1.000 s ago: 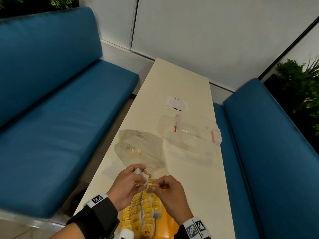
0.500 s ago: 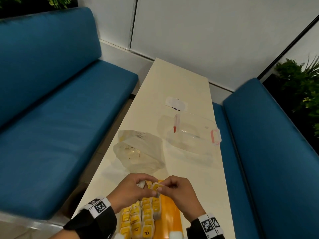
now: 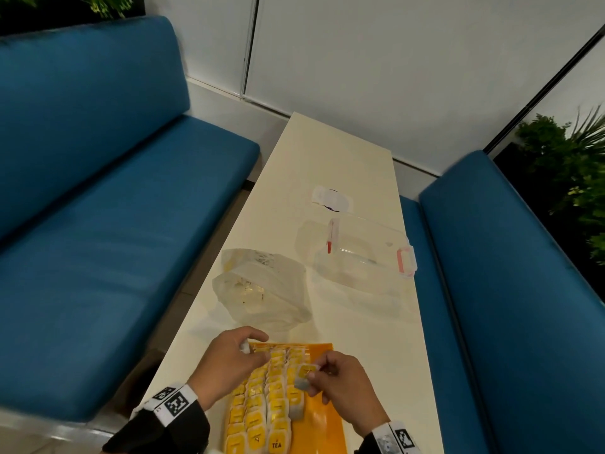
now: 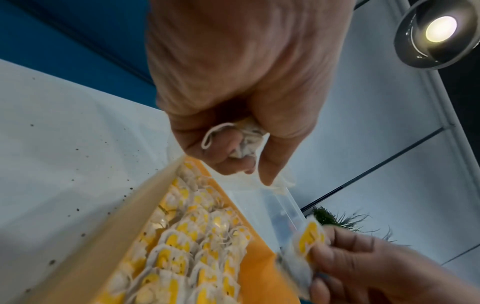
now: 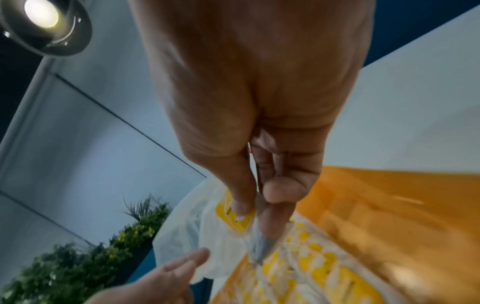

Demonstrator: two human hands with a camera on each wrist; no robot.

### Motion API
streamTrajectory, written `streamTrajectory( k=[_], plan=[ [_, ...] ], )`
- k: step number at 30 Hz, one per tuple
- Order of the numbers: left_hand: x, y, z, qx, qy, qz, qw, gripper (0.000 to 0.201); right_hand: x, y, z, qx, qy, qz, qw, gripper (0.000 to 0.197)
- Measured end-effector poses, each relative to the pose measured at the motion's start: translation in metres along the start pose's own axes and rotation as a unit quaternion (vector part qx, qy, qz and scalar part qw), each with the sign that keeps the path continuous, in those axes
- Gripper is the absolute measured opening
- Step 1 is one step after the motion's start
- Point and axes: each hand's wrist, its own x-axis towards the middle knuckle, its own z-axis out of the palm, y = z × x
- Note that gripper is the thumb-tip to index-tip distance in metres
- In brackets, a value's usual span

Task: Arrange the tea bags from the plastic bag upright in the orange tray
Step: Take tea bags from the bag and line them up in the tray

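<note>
While three rows of yellow-labelled tea bags (image 3: pixel 262 401) stand packed along the left side of the orange tray (image 3: pixel 322 417), too many and too tight to count, the right hand (image 3: pixel 340 385) hovers over the tray's middle with one tea bag (image 3: pixel 302 376) pinched between thumb and fingers (image 5: pixel 275 216), label up, pouch hanging just above the third row. The left hand (image 3: pixel 229 362) sits curled at the tray's far left corner, fingers (image 4: pixel 228 152) closed round a crumpled white bag and its string (image 4: pixel 246 137). Just beyond the tray lies one clear plastic bag (image 3: pixel 262 290), a little yellow showing inside. Further along the counter (image 3: pixel 334 165) rests one clear container (image 3: pixel 360 253) with pink clasps, and past it one small white wrapper (image 3: pixel 332 199). The tray's right half is bare orange, with open counter to its right. Blue benches (image 3: pixel 114 224) flank both long edges.
</note>
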Motion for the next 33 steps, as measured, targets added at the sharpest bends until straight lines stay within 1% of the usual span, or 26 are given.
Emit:
streamTrajectory(
  k=[2,4,7,10,12,16,20,22,24,28,31,33],
  plan=[
    [0.003,-0.005,-0.002,0.016,0.024,0.001,1.000,0.021,-0.001,0.010,0.001,-0.028,-0.017,0.022,0.999,0.007],
    [0.004,-0.009,-0.004,0.055,0.041,0.003,0.998,0.021,-0.002,0.015,0.003,-0.051,-0.027,0.039,0.998,0.007],
    [0.004,-0.014,-0.005,0.105,0.058,-0.010,0.993,0.022,-0.002,0.020,0.005,-0.085,-0.032,0.059,0.994,0.017],
    [0.004,-0.022,-0.004,0.131,0.064,-0.029,0.989,0.025,-0.003,0.024,0.008,-0.126,-0.032,0.067,0.989,0.023],
    [0.005,-0.026,-0.003,0.135,0.066,-0.036,0.988,0.025,-0.003,0.026,0.011,-0.149,-0.036,0.079,0.985,0.023],
    [0.007,-0.034,-0.002,0.128,0.067,-0.038,0.989,0.032,0.000,0.028,0.019,-0.227,-0.058,0.096,0.967,0.024],
    [0.006,-0.039,-0.003,0.119,0.058,-0.043,0.990,0.031,0.004,0.034,0.031,-0.282,-0.083,0.107,0.950,0.028],
    [0.006,-0.039,-0.003,0.116,0.054,-0.041,0.991,0.032,0.005,0.035,0.037,-0.305,-0.078,0.106,0.943,0.027],
    [0.007,-0.039,-0.004,0.111,0.051,-0.045,0.991,0.033,0.005,0.035,0.041,-0.318,-0.070,0.105,0.940,0.026],
    [0.006,-0.040,-0.004,0.108,0.049,-0.050,0.992,0.033,0.005,0.034,0.045,-0.330,-0.055,0.110,0.936,0.016],
    [0.005,-0.039,-0.004,0.104,0.052,-0.051,0.992,0.032,0.006,0.036,0.047,-0.310,-0.047,0.121,0.942,0.016],
    [0.005,-0.039,-0.004,0.098,0.051,-0.050,0.993,0.032,0.006,0.037,0.048,-0.297,-0.045,0.126,0.946,0.019]
  ],
)
